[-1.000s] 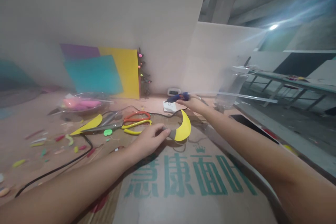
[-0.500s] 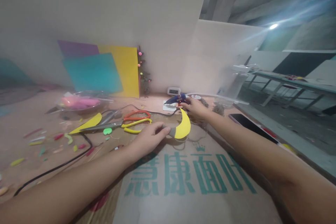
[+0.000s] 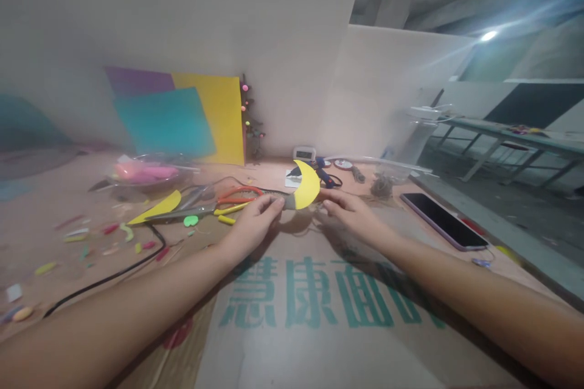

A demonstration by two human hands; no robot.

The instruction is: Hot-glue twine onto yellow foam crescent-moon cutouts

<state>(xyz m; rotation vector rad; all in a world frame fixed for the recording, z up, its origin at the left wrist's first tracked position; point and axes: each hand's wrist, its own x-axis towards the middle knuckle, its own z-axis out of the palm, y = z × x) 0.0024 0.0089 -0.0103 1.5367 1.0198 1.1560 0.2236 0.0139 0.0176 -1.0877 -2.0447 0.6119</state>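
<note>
Around the middle of the frame, the left hand (image 3: pixel 258 219) pinches a yellow crescent (image 3: pixel 309 185) by its grey end, seemingly steadying it, while the right hand (image 3: pixel 353 213), slightly open with nothing visible between its fingers, hovers just beside, below a glue gun (image 3: pixel 326 178).

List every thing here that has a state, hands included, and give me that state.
Left hand: closed on the crescent's grey end
Right hand: open, fingers slightly curled
Crescent: held up, horns pointing left
Phone: face up, screen dark
Glue gun: lying down, partly hidden; power unclear
Scissors: lying flat; blade opening unclear
Clock: standing, reading illegible
Lamp: lit
</note>
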